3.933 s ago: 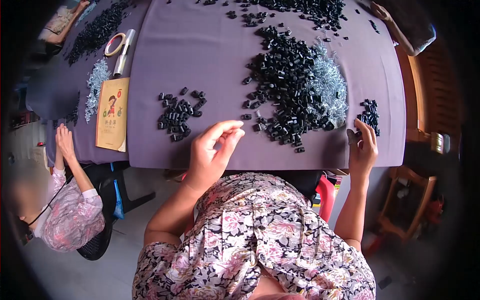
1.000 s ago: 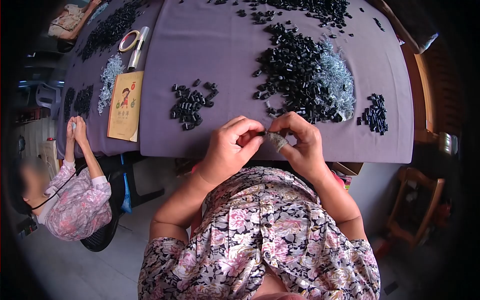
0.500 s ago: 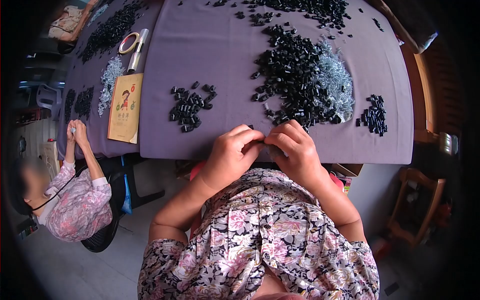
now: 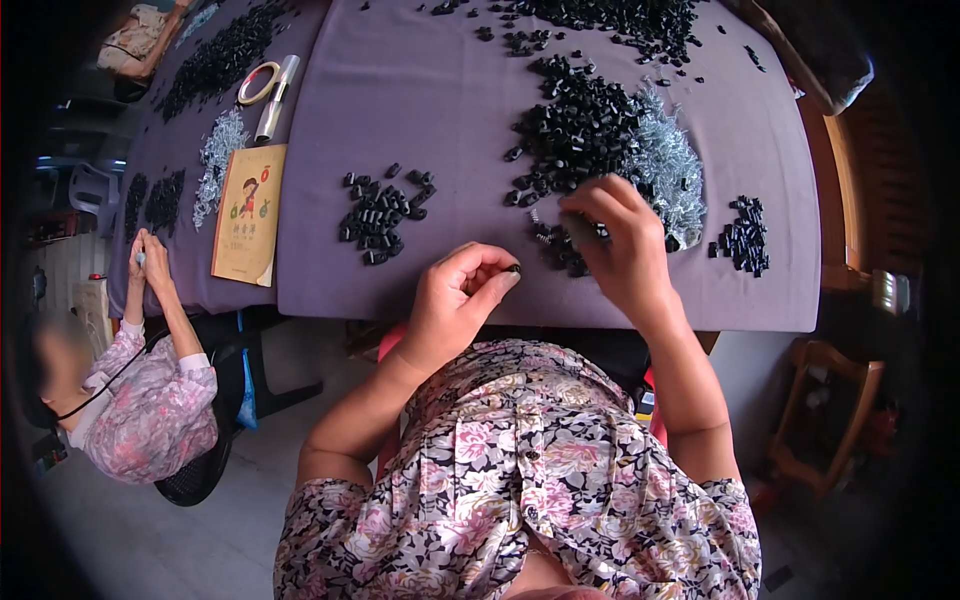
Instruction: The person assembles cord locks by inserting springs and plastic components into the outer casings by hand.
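My left hand (image 4: 465, 297) is closed at the near edge of the table, pinching a small black plastic cap (image 4: 514, 268) between thumb and fingertips. Over the near part of a heap of black caps (image 4: 585, 120) hangs my right hand (image 4: 628, 250), its fingers bent, blurred and dark at the tips, so I cannot make out whether they hold anything. Small metal springs (image 4: 668, 165) are piled against the heap's right side. A looser group of black caps (image 4: 380, 218) lies to the left, and thin black pieces (image 4: 742, 238) form a small pile at the right.
On the left table are a yellow booklet (image 4: 248, 215), a tape roll (image 4: 259, 83), a clear roll (image 4: 277, 100), more springs (image 4: 218, 155) and black parts (image 4: 220, 60). A co-worker (image 4: 150, 410) sits there, hands together. More black pieces (image 4: 630, 20) cover the far side.
My hands have come apart. The right one has moved up and right over the heap, while the left stays near the edge with the black cap showing in its pinch.
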